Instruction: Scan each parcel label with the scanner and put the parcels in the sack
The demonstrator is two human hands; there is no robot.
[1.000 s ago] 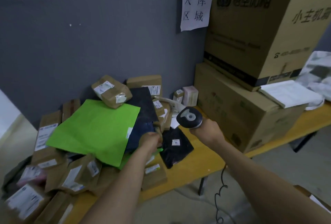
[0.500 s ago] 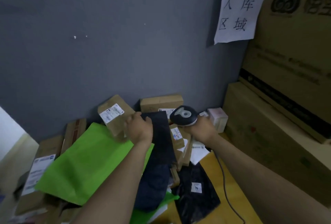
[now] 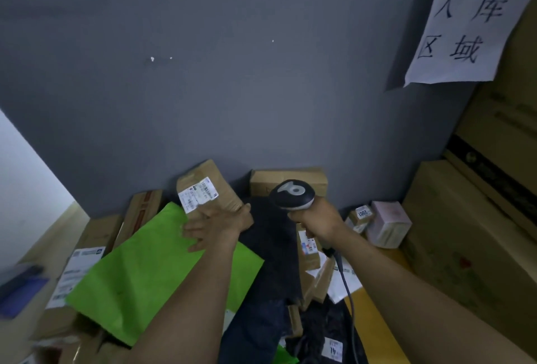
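A brown cardboard parcel [image 3: 213,187] with a white label leans against the grey wall on top of a pile of parcels. My left hand [image 3: 216,225] lies at its lower edge, thumb against the box and fingers spread over a green mailer bag [image 3: 157,273]. My right hand [image 3: 319,222] grips the handle of the dark scanner [image 3: 293,195], whose head is just right of the parcel and above a dark mailer [image 3: 270,244]. The scanner's cable [image 3: 347,288] hangs down toward me. No sack is in view.
Several more brown parcels lie left of and behind the pile. A small pale pink box [image 3: 388,227] sits at the right by stacked large cartons [image 3: 479,233]. A bare strip of yellow table [image 3: 374,320] shows near the cable. A paper sign [image 3: 470,20] hangs on the wall.
My view has moved closer to the pile. My left hand went from the low parcels up to the labelled brown parcel and its fingers spread. The scanner moved up beside that parcel.
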